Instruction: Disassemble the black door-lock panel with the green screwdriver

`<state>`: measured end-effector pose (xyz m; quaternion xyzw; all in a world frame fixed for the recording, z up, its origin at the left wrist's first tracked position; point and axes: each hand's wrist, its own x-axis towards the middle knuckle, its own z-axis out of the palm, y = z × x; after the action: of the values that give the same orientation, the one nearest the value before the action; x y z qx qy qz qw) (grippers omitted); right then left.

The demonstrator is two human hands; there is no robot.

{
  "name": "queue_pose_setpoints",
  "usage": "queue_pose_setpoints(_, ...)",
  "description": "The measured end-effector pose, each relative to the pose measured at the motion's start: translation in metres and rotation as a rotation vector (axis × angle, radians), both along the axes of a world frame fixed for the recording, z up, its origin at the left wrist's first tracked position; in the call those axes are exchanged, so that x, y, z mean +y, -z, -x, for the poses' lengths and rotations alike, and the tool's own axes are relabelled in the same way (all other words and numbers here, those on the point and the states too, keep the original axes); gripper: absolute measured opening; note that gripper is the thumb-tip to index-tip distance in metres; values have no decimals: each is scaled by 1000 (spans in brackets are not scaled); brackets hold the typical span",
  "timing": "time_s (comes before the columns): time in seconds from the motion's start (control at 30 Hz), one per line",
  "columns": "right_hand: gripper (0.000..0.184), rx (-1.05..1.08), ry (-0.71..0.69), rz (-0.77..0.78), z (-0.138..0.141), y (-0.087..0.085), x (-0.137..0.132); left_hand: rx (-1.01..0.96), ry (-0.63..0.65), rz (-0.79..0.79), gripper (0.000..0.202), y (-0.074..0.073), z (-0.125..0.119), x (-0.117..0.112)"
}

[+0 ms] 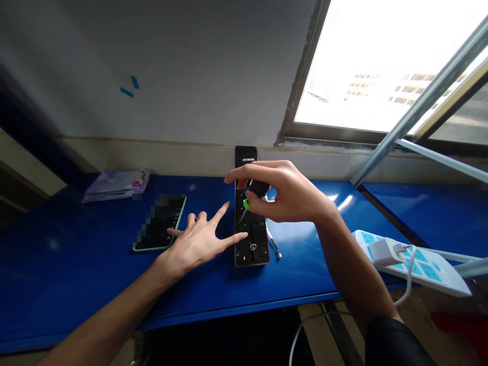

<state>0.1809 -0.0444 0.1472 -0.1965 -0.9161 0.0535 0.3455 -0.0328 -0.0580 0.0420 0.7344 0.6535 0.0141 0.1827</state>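
Observation:
A long black panel (pixel 249 231) with holes and small metal fittings lies on the blue table, its far end close to the wall. My left hand (pixel 200 239) has its fingers spread; its thumb tip rests on the near part of the panel, and another fingertip overlaps the phone's edge. Over the middle of the panel, my right hand (pixel 285 190) is closed around a screwdriver with a black and green handle (pixel 260 188), tilted downward. Its tip is hard to make out. Thin wires with a white connector (pixel 279 255) come out along the panel's right side.
A phone (pixel 162 221) in a light green case lies left of my left hand. Behind it is a purple and white packet (pixel 116 185). To the right, a white power strip (pixel 434 277) holds a plugged-in charger (pixel 387 251) with a cable. Metal bars (pixel 412 107) cross before the window.

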Motion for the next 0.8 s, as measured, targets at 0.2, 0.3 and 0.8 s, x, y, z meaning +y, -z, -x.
queue_pose_setpoints(0.2, 19, 10, -20, -7, 0, 0, 1, -38, 106, -74, 112, 7, 5, 11)
queue_pose_setpoints(0.3, 21, 7, -38, -22, 0, 0, 3, -49, 124, -86, 110, 10, 5, 12)
queue_pose_setpoints(0.8, 24, 8, -9, 17, 0, -2, 0, -39, 213, -63, 102, 6, 4, 13)
